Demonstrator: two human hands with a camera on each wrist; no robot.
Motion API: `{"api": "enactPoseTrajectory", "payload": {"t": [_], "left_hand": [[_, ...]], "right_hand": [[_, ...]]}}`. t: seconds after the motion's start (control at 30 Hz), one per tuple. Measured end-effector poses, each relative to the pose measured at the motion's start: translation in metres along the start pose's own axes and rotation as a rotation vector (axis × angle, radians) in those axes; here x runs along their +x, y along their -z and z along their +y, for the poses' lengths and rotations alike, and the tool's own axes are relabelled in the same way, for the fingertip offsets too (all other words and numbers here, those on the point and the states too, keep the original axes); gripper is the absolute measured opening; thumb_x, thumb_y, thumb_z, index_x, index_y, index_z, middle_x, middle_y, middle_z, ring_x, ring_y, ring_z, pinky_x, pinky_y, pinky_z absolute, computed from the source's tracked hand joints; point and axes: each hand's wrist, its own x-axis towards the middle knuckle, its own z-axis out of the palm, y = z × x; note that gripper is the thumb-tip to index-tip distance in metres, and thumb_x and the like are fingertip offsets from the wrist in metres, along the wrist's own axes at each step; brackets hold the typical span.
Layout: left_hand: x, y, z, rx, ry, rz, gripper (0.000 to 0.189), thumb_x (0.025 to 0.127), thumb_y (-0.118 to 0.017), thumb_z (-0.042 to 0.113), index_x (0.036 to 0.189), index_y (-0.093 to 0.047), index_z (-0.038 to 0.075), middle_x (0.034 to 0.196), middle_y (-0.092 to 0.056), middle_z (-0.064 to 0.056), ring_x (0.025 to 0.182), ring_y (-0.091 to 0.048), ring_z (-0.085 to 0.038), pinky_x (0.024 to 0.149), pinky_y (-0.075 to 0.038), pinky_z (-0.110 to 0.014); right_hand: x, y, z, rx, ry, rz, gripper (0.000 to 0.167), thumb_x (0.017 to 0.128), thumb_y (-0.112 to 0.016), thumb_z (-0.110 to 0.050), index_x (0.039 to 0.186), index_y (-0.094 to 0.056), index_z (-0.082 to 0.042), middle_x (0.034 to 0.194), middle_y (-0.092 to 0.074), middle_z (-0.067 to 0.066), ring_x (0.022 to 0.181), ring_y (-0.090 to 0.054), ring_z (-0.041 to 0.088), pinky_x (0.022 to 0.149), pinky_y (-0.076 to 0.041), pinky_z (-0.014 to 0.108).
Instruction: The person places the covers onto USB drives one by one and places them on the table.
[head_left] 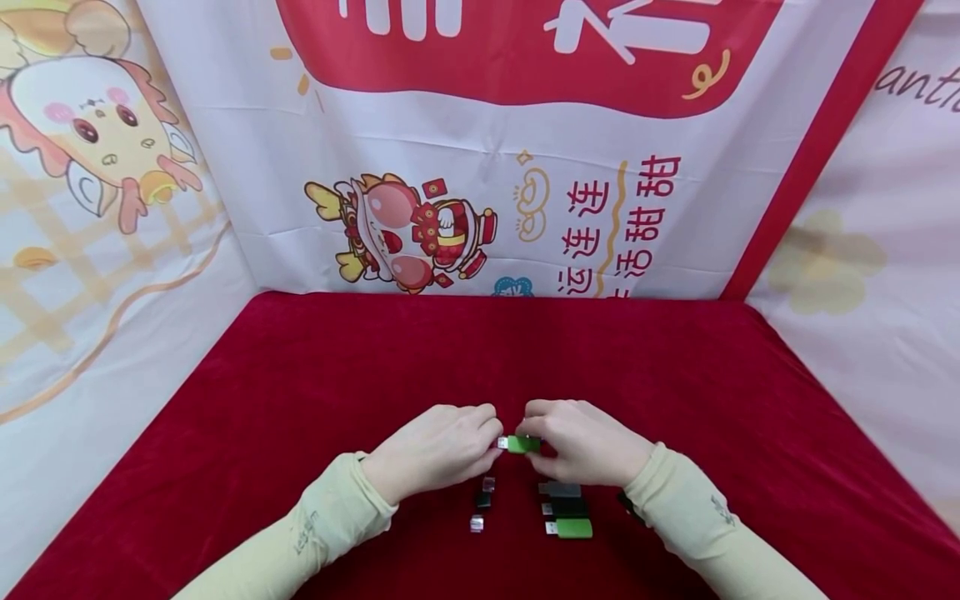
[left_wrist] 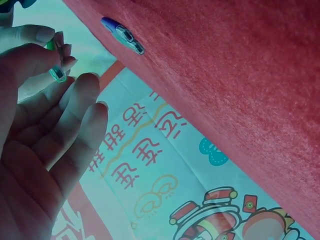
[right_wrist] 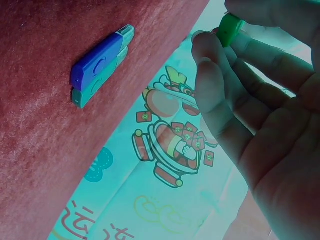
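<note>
Both hands meet over the middle of the cloth at one green USB flash drive (head_left: 525, 444). My right hand (head_left: 581, 442) pinches its green body between thumb and fingers, which the right wrist view also shows. At the drive's clear-looking plug end (left_wrist: 58, 74), the thumb and curled fingertips of my left hand (head_left: 442, 442) pinch it. Below the right hand lie a grey flash drive (head_left: 562, 489), a black flash drive (head_left: 567, 507) and another green flash drive (head_left: 574, 528), plugs to the left. Below the left hand a column holds a clear cap (head_left: 489, 483), a dark cap (head_left: 483, 500) and another clear cap (head_left: 477, 523).
Red velvety cloth (head_left: 360, 358) covers the table. A printed white curtain (head_left: 465, 133) hangs behind, with more fabric at both sides. Part of a dark object (head_left: 628, 505) shows under the right wrist. In the right wrist view a blue-looking drive (right_wrist: 100, 61) lies on the cloth.
</note>
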Motion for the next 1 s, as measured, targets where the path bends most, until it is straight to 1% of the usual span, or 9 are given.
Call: {"api": "enactPoseTrajectory", "payload": {"t": [0.17, 0.33, 0.5, 0.6, 0.7, 0.9, 1.0], "left_hand": [[0.0003, 0.001, 0.0012, 0.042, -0.016, 0.019, 0.018, 0.093, -0.067, 0.029, 0.091, -0.063, 0.011, 0.082, -0.053, -0.001, 0.06, -0.045, -0.009, 0.054, -0.046, -0.019], [0.0008, 0.0024, 0.0018, 0.029, -0.017, 0.006, 0.019, 0.092, -0.07, 0.029, 0.095, -0.064, 0.011, 0.084, -0.053, -0.001, 0.06, -0.045, -0.008, 0.055, -0.045, -0.017], [0.0008, 0.0016, -0.0001, 0.022, 0.01, -0.007, 0.022, 0.092, -0.069, 0.033, 0.095, -0.063, 0.013, 0.085, -0.054, 0.0, 0.061, -0.047, -0.008, 0.056, -0.046, -0.017], [0.0003, 0.0019, -0.0012, 0.002, 0.026, -0.008, 0.022, 0.091, -0.069, 0.034, 0.094, -0.064, 0.013, 0.085, -0.055, 0.0, 0.061, -0.047, -0.008, 0.056, -0.047, -0.018], [0.0004, 0.0022, -0.0016, -0.004, 0.028, -0.006, 0.021, 0.092, -0.068, 0.035, 0.093, -0.065, 0.014, 0.084, -0.055, 0.0, 0.061, -0.048, -0.008, 0.055, -0.046, -0.018], [0.0008, 0.0035, -0.0021, -0.009, 0.041, 0.021, 0.021, 0.093, -0.066, 0.034, 0.089, -0.064, 0.013, 0.081, -0.054, 0.001, 0.059, -0.047, -0.008, 0.052, -0.045, -0.019], [0.0007, 0.0049, -0.0023, -0.001, 0.041, 0.04, 0.02, 0.092, -0.065, 0.033, 0.088, -0.064, 0.013, 0.081, -0.054, 0.001, 0.059, -0.047, -0.008, 0.051, -0.044, -0.019]], "right_hand": [[0.0, 0.002, -0.0005, 0.012, 0.021, 0.01, 0.015, 0.078, -0.081, -0.012, 0.092, -0.074, -0.011, 0.08, -0.055, -0.004, 0.062, -0.047, 0.002, 0.059, -0.045, 0.013], [0.0, 0.0044, -0.0017, 0.02, 0.032, 0.018, 0.015, 0.077, -0.081, -0.011, 0.091, -0.074, -0.011, 0.08, -0.056, -0.004, 0.063, -0.048, 0.002, 0.061, -0.045, 0.013], [-0.0003, 0.0056, -0.0021, 0.018, 0.021, 0.024, 0.015, 0.077, -0.081, -0.01, 0.091, -0.074, -0.011, 0.079, -0.055, -0.004, 0.062, -0.047, 0.002, 0.061, -0.045, 0.013], [-0.0003, 0.0053, -0.002, 0.019, 0.016, 0.03, 0.015, 0.077, -0.081, -0.01, 0.091, -0.074, -0.01, 0.078, -0.055, -0.004, 0.062, -0.047, 0.002, 0.06, -0.045, 0.014], [-0.0003, 0.0046, -0.0018, 0.022, 0.008, 0.035, 0.017, 0.077, -0.081, -0.011, 0.092, -0.073, -0.01, 0.079, -0.054, -0.004, 0.062, -0.046, 0.002, 0.059, -0.044, 0.014], [-0.0007, 0.0047, -0.0006, 0.024, -0.009, 0.049, 0.025, 0.073, -0.084, -0.013, 0.095, -0.073, -0.01, 0.083, -0.055, -0.003, 0.064, -0.048, 0.002, 0.06, -0.046, 0.014], [-0.0008, 0.0053, 0.0002, 0.022, -0.005, 0.056, 0.023, 0.074, -0.084, -0.012, 0.094, -0.073, -0.01, 0.082, -0.055, -0.004, 0.063, -0.047, 0.002, 0.06, -0.045, 0.014]]}}
